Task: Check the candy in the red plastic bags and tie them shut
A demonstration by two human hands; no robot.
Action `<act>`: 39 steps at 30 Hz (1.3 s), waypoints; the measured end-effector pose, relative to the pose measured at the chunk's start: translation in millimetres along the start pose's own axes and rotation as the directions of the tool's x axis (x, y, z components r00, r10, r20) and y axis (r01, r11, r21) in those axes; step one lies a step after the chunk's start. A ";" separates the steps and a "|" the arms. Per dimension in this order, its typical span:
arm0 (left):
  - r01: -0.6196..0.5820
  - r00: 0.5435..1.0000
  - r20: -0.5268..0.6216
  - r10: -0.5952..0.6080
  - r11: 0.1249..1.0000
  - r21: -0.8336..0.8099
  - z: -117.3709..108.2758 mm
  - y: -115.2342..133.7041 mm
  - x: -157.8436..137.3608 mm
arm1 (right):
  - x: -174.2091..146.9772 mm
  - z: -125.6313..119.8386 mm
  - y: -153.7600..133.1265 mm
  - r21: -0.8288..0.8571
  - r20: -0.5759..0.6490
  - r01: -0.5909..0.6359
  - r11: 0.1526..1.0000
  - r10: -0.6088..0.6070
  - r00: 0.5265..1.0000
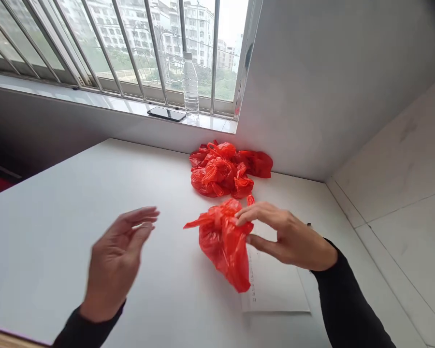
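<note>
Red plastic bag (224, 244) hangs crumpled just above the white desk (58, 217), pinched at its top by the right hand (288, 237), whose fingers (253, 212) close on the bunched edge so the rest droops over a sheet of paper (275, 285). Left hand (118, 256) hovers well apart, open, fingers spread, holding nothing. Pile of similar red bags (226, 169) sits against the wall; water bottle (190, 84) and phone (166, 113) on the sill; paper's print too small to read, no labels legible.
</note>
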State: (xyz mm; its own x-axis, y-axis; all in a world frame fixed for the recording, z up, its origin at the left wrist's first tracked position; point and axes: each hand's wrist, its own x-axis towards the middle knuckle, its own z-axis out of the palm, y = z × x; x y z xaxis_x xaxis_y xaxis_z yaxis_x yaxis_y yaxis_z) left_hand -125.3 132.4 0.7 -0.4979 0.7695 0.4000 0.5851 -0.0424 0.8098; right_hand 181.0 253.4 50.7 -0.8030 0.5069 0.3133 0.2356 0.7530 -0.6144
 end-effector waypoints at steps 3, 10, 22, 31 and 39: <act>-0.105 0.966 0.244 0.088 0.993 0.060 39.7 10.6 -7.8 | -8.4 4.0 2.5 0.037 0.147 -0.067 0.997 0.061 0.987; -0.214 0.838 0.544 0.045 0.944 0.251 64.9 16.2 -19.1 | 1.2 46.2 20.6 -0.044 0.066 -0.207 0.977 0.210 0.976; 0.078 0.990 0.079 -0.120 0.910 0.407 15.6 0.1 -6.6 | -7.7 31.7 45.9 0.051 0.073 -0.249 0.967 0.245 0.967; -0.035 0.954 0.296 -0.053 0.958 0.283 35.0 20.1 -18.3 | -5.8 39.7 25.6 0.084 0.174 -0.333 0.939 0.315 0.933; 0.238 0.968 -0.130 -0.213 0.944 0.230 -1.8 14.3 -9.9 | -12.1 27.8 18.8 0.190 0.060 -0.194 0.963 0.186 0.981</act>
State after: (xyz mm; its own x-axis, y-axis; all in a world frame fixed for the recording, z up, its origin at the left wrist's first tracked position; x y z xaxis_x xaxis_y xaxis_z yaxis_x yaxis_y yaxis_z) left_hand -113.2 123.0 9.1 -0.6897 0.6715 0.2709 0.5810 0.2899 0.7605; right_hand 179.9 249.8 15.3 -0.7767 0.6118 0.1499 0.2786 0.5471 -0.7894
